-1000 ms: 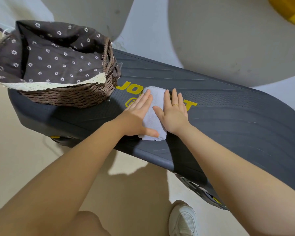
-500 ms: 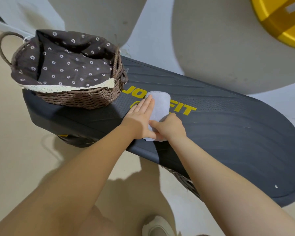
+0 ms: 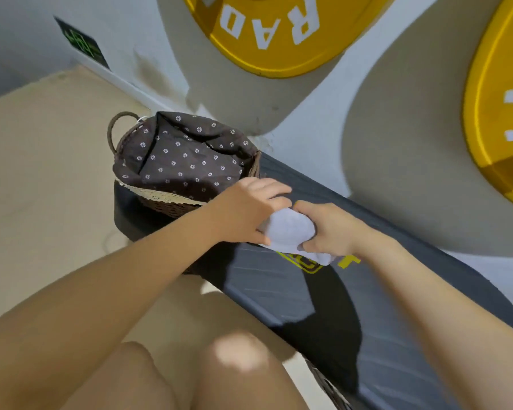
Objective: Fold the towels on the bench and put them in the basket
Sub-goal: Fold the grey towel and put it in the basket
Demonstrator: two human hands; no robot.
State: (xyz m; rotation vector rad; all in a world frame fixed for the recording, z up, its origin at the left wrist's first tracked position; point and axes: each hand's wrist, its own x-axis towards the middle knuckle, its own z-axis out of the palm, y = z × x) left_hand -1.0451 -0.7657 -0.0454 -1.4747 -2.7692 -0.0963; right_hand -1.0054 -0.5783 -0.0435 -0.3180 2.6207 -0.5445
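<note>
A small folded white towel (image 3: 290,232) is held between both hands just above the dark bench (image 3: 397,306), over its yellow lettering. My left hand (image 3: 246,211) grips the towel's left side with curled fingers. My right hand (image 3: 329,229) grips its right side, thumb and fingers wrapped around it. To the left, at the bench's end, stands the wicker basket (image 3: 166,202) with a brown flower-print lining; I see no towel inside it.
Two large yellow weight plates (image 3: 273,34) hang on the grey-and-white wall behind the bench. Beige floor (image 3: 42,173) lies to the left. My bare knees (image 3: 219,374) are at the bottom, close to the bench's front edge.
The hands went from pressing the towel flat on the bench to gripping it from both sides and lifting it. The view has tilted up and swung right.
</note>
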